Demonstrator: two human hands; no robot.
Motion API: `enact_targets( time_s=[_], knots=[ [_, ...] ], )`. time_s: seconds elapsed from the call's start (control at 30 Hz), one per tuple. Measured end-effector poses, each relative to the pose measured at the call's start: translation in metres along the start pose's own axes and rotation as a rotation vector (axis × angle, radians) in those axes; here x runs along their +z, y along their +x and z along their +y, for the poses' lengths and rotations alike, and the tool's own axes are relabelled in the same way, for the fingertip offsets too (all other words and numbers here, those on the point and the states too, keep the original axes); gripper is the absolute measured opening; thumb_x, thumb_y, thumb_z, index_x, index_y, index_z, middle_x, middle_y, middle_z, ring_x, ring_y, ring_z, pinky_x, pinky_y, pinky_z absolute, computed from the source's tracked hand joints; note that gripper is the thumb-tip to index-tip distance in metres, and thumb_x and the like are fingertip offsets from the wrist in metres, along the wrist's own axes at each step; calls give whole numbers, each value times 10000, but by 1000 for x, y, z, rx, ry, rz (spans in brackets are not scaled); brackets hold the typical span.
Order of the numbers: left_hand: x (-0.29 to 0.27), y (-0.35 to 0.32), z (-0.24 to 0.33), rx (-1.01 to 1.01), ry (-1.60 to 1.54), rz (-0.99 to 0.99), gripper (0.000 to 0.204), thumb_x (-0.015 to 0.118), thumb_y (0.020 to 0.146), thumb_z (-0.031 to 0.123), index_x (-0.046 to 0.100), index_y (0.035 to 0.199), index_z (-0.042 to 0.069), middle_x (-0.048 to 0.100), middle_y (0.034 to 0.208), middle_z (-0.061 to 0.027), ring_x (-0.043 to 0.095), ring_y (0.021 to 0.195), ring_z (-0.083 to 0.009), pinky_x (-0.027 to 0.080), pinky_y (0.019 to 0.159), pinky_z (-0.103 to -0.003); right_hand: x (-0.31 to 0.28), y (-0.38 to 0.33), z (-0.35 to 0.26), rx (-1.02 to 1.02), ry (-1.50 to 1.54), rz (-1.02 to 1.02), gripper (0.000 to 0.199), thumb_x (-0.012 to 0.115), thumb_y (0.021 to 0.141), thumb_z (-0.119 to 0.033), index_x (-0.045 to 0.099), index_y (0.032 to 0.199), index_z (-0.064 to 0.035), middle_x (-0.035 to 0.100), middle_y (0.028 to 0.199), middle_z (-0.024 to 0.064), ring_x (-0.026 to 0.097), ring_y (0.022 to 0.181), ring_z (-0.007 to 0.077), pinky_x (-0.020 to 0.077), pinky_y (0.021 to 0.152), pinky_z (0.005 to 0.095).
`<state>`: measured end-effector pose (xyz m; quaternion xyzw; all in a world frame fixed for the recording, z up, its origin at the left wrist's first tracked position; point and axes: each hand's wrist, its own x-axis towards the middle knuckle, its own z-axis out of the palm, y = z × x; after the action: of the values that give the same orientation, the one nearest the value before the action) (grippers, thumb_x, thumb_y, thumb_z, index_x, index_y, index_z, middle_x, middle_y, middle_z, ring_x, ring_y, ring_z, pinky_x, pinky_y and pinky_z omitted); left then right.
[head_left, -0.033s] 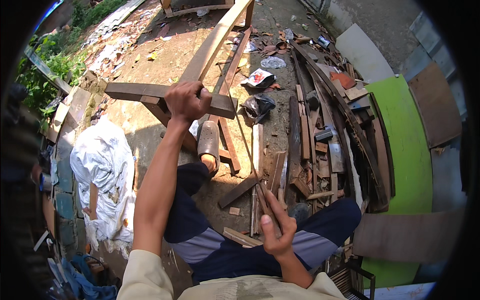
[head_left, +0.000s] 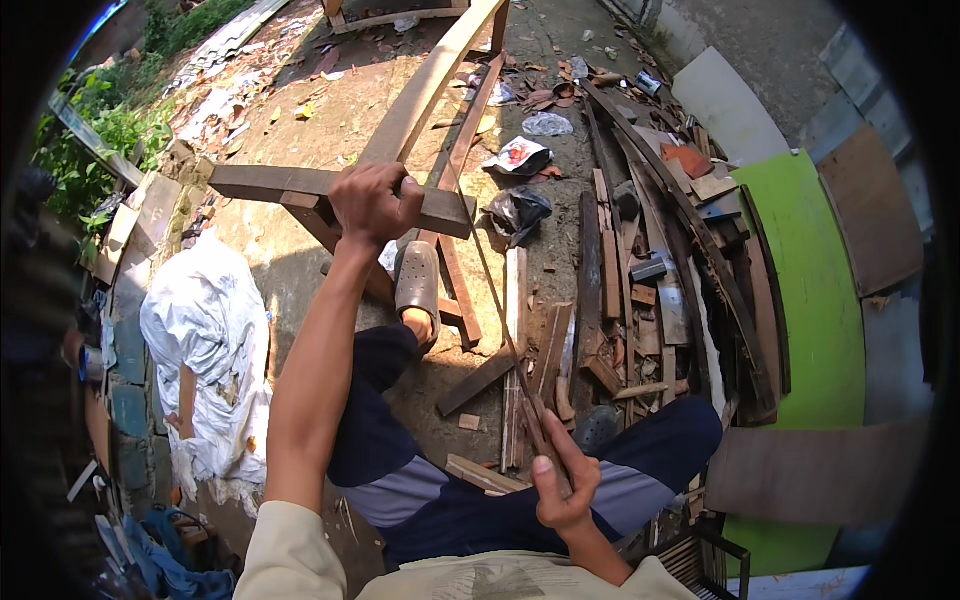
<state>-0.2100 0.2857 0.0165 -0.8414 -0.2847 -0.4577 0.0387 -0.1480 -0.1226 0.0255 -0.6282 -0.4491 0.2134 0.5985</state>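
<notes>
My left hand [head_left: 375,205] is closed over a short dark wooden crosspiece [head_left: 265,183], where it meets a long wooden beam [head_left: 430,95] of a trestle-like frame. My right hand [head_left: 568,488] grips the wooden handle of a handsaw [head_left: 497,305], its index finger laid along the handle. Seen nearly edge-on, the thin blade slants up and away to the crosspiece's right end. Whether its teeth are in the wood cannot be made out. My sandalled foot [head_left: 417,277] is under the frame, close to its slanted leg [head_left: 459,285].
Scrap planks [head_left: 611,275] are heaped on the right, beside a green panel [head_left: 805,300]. A white sheet [head_left: 205,350] lies at the left. Loose offcuts [head_left: 478,378] are between my knees, and a black plastic bag [head_left: 517,213] is just beyond the blade.
My right hand has drawn the saw slightly toward me and to the right. My left hand and the wooden frame have stayed in place.
</notes>
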Motion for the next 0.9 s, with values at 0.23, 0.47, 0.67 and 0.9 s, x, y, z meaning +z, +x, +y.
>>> enact_targets(
  time_s=[0.23, 0.47, 0.67, 0.9],
  knots=[
    [5, 4, 6, 2, -23, 30, 283, 538, 807, 305, 678, 700, 84, 659, 680, -120, 644, 612, -315, 498, 598, -417, 52, 131, 23, -75, 84, 108, 487, 577, 929, -75, 562, 1399, 55, 714, 1181, 244, 706, 1019, 187, 522, 900, 304],
    [3, 5, -4, -19, 36, -27, 267, 559, 766, 296, 722, 710, 91, 697, 698, -106, 685, 651, -281, 517, 635, -377, 11, 14, 14, 91, 115, 44, 503, 546, 919, -46, 530, 1391, 127, 705, 1211, 257, 688, 1157, 262, 509, 966, 307],
    [8, 9, 3, 7, 6, 27, 275, 540, 800, 306, 679, 696, 93, 647, 658, -112, 645, 603, -305, 501, 592, -400, 38, 93, 17, 23, 176, 91, 485, 544, 940, -65, 539, 1398, 93, 692, 1240, 250, 663, 1171, 241, 485, 995, 311],
    [0, 5, -4, -15, 21, -14, 266, 542, 785, 302, 684, 698, 94, 644, 649, -113, 644, 603, -309, 502, 596, -407, 36, 75, 7, 20, 87, 66, 484, 561, 938, -71, 545, 1391, 100, 700, 1230, 244, 714, 1058, 223, 496, 978, 301]
  ],
)
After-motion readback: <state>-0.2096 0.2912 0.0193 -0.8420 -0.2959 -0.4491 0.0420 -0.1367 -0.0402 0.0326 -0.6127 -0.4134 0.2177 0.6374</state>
